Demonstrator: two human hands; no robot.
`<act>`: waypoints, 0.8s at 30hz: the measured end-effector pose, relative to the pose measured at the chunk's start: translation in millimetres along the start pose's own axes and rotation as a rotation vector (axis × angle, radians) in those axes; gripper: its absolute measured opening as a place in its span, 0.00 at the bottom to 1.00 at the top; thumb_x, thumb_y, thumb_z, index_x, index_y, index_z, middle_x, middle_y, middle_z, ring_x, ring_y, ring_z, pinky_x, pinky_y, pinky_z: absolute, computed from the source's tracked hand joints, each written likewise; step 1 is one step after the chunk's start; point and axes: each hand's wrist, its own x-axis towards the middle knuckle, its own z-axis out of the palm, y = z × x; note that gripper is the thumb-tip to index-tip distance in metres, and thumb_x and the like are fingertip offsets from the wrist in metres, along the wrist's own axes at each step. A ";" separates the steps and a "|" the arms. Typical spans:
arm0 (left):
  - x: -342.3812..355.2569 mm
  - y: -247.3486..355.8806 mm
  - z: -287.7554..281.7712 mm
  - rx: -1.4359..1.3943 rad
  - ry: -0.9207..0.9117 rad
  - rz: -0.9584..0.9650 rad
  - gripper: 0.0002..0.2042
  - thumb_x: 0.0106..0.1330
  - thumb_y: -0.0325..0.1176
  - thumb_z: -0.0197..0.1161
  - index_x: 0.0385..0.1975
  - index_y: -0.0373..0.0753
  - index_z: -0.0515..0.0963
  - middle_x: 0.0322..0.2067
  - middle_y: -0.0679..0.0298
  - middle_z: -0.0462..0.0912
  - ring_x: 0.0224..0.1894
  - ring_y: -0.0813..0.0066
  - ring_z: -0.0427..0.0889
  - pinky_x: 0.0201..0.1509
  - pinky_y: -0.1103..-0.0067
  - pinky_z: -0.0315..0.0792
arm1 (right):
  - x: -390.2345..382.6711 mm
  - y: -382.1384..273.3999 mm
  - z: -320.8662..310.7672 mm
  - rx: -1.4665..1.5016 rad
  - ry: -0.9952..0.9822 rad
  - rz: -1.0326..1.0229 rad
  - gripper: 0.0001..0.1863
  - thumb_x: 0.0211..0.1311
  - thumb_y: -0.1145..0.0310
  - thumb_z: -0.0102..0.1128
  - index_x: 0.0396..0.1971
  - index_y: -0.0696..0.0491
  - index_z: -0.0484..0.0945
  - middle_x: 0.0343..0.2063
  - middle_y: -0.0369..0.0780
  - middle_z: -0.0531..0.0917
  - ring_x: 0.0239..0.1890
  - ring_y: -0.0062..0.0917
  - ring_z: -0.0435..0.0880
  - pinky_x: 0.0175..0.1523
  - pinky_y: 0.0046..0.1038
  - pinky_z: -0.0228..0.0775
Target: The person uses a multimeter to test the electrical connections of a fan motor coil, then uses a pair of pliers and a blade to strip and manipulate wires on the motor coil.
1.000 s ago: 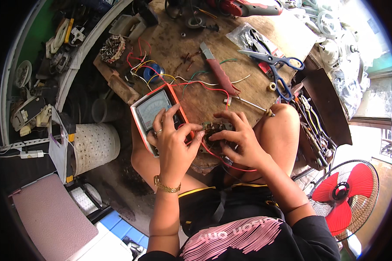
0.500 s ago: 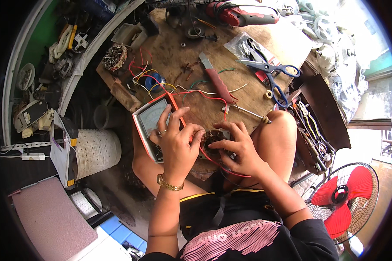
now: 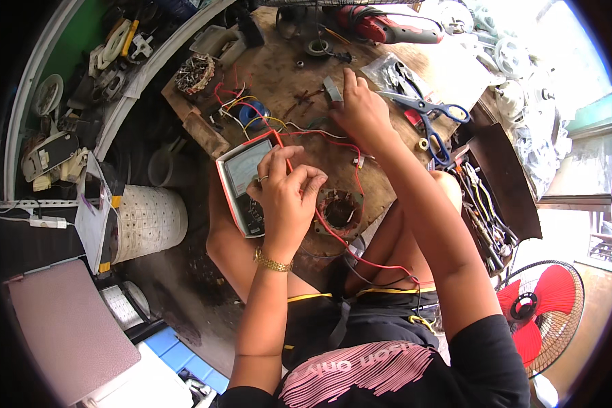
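My left hand is raised beside an analog multimeter in a red-edged case, thumb and forefinger pressed together; anything in the pinch is too small to make out. Just right of it, a motor stator with dark windings rests at the table's near edge. A thick red test lead passes by my left fingers and runs down toward my lap. Farther out, my right hand is over a knife whose blade shows beside the fingers. Its handle is hidden beneath my hand, so I cannot tell whether my fingers grip it.
Blue-handled scissors lie right of my right hand. A wire spool and tangled coloured wires are behind the multimeter. A red-and-grey power tool lies at the back. An open toolbox and a fan stand on the right.
My right hand has left the stator and reached away to the knife, uncovering the stator. My left hand keeps its pinch near the multimeter. The whole view has shifted slightly.
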 end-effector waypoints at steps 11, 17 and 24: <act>-45.4 6.7 -3.9 -0.012 0.176 -0.124 0.11 0.62 0.33 0.68 0.44 0.46 0.86 0.66 0.52 0.69 0.74 0.40 0.55 0.77 0.51 0.47 | -36.5 19.3 -69.3 1.023 -0.141 0.011 0.24 0.70 0.73 0.56 0.65 0.56 0.70 0.39 0.39 0.78 0.37 0.23 0.76 0.46 0.26 0.72; -38.7 9.2 3.1 0.001 0.114 -0.109 0.04 0.58 0.34 0.75 0.30 0.45 0.88 0.72 0.55 0.65 0.77 0.35 0.48 0.77 0.47 0.46 | -92.6 8.9 -81.1 0.931 -0.357 -0.029 0.19 0.74 0.68 0.58 0.61 0.55 0.72 0.30 0.32 0.73 0.33 0.13 0.69 0.40 0.22 0.66; -29.5 26.0 7.1 0.105 0.047 -0.227 0.05 0.56 0.34 0.77 0.28 0.43 0.88 0.72 0.57 0.67 0.77 0.35 0.49 0.77 0.47 0.48 | -98.8 0.4 -74.4 0.391 -0.446 -0.093 0.21 0.62 0.65 0.71 0.53 0.57 0.81 0.31 0.43 0.87 0.35 0.23 0.86 0.43 0.29 0.76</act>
